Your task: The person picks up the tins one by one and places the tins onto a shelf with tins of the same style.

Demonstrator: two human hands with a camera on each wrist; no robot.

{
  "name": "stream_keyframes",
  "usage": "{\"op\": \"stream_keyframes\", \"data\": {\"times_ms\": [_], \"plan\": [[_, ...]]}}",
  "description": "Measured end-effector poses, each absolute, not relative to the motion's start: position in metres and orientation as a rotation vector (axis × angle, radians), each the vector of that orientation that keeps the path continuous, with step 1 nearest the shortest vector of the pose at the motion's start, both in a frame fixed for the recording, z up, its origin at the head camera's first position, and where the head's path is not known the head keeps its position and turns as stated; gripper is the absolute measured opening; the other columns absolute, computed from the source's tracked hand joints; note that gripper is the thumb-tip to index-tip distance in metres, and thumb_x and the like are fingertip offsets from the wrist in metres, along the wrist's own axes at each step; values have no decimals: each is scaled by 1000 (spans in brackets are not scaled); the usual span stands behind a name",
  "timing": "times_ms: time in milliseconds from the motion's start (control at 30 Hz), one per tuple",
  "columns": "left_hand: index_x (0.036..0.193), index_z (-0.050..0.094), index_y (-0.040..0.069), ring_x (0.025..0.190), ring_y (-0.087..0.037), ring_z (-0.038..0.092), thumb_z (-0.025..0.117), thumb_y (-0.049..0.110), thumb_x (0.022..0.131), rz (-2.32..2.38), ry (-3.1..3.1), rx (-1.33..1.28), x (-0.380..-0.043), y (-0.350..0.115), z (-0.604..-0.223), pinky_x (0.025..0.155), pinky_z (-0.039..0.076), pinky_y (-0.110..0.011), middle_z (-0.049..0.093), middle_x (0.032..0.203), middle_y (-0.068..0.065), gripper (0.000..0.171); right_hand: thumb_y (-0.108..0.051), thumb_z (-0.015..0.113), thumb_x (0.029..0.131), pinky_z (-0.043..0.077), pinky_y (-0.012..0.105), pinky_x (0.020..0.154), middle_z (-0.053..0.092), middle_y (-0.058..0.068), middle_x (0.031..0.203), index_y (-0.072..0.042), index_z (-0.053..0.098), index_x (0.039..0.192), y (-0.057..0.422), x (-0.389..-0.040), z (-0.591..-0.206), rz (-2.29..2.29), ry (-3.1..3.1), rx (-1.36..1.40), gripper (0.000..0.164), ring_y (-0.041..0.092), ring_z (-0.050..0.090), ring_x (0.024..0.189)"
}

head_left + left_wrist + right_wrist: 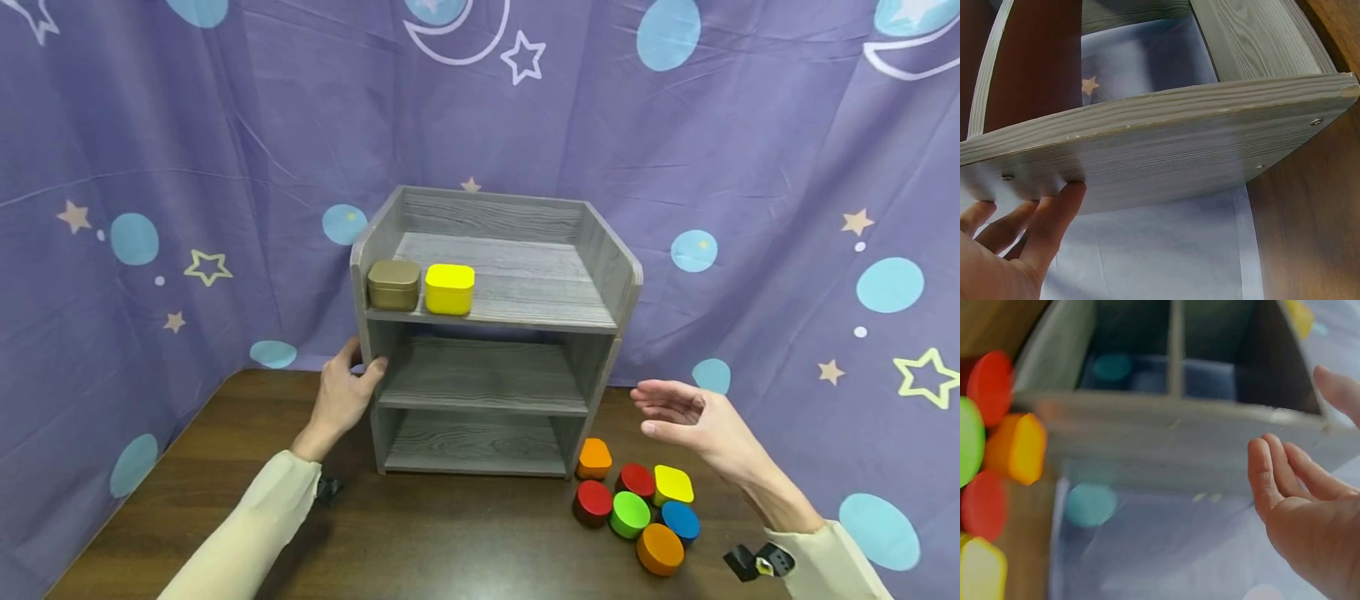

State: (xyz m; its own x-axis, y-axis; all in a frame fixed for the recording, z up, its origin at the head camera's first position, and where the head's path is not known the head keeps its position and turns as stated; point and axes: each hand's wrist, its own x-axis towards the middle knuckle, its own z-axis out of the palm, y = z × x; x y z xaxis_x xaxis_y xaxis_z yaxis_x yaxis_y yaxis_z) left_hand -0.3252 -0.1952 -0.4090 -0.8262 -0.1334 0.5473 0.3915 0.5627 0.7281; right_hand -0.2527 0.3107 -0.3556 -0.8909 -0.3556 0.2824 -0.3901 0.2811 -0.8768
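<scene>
A grey wood-grain shelf unit (480,408) stands on the table. My left hand (349,385) grips its left side panel, with the thumb over the front edge; in the left wrist view the fingers (1050,228) touch the panel's outer face. To the right of the unit, my right hand (693,421) hovers with nothing in it, fingers together and slightly bent, thumb apart. On the unit's top level, a bronze rounded-square box (394,286) sits at the left front corner. A bright yellow rounded-square box (449,290) stands just right of it.
Right of the unit on the brown table (450,533) lies a cluster of small boxes: orange rounded-square (594,458), two red round, green round (629,514), yellow square (672,485), blue round (681,522) and orange round (660,549). A purple patterned curtain (300,108) hangs behind.
</scene>
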Motion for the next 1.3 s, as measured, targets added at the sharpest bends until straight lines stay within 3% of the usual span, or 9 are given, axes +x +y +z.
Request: {"op": "stream_keyframes", "data": {"times_ms": [267,367,533,833,1300], "plan": [[125,70,3,103,-41,74,68,34,97,-1205,-2236,-212,-326,-195,-410,87,56,-45,79,112,-27,42,2,73,99,59,15,92,77,-24,124,-1,66,142,352,-259,-405,1733,-2529,597,44,-4,75,111],[125,69,2,103,-41,74,67,34,97,-1202,-2239,-210,-326,-196,-410,87,56,-47,79,112,-27,42,0,73,100,59,14,92,77,-26,124,-3,66,143,364,-260,-421,1727,-2557,540,44,-4,75,111],[124,69,1,103,-39,74,68,31,97,-1201,-2250,-207,-326,-196,-411,84,56,-39,79,113,-28,41,0,72,100,59,14,92,75,-28,124,-4,65,144,379,-262,-444,1756,-2574,488,44,-5,74,111],[127,68,0,104,-39,74,67,32,98,-1217,-2265,-197,-326,-196,-411,82,54,-28,78,115,-28,44,-1,74,99,58,13,93,73,-32,122,21,47,149,395,-262,-472,1760,-2637,432,61,-7,72,113],[129,69,2,104,-36,74,66,32,98,-1237,-2249,-206,-325,-196,-410,79,52,-18,79,116,-27,43,4,79,92,57,12,95,73,-30,125,28,43,147,406,-261,-498,1822,-2603,440,70,-7,71,114]]}}
